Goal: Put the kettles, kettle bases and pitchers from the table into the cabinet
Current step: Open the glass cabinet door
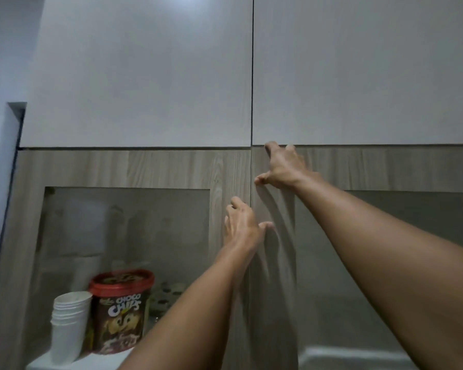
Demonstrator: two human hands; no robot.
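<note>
We judge this the door-opening step. The right grip (284,166) hooks curled fingers over the top corner of the right door (385,166). The left grip (241,225), at its 7 o'clock, touches the left door (145,169), hold unclear. The kettles, bases and pitchers are out of view. Next, we judge: pull the cabinet (145,76) open.

The one view comes from a wide-angle camera worn on the person's head. It faces forward, angled somewhat upward, at a cabinet wall from close in, within arm's reach. Flat pale grey upper cabinet doors (145,76) fill the top half, and wood-grain lower cabinet doors (233,169) with glass panes fill the bottom. Both arms enter from the lower edge — left hand (242,225) and right hand (284,166) sit mid-frame.
</note>
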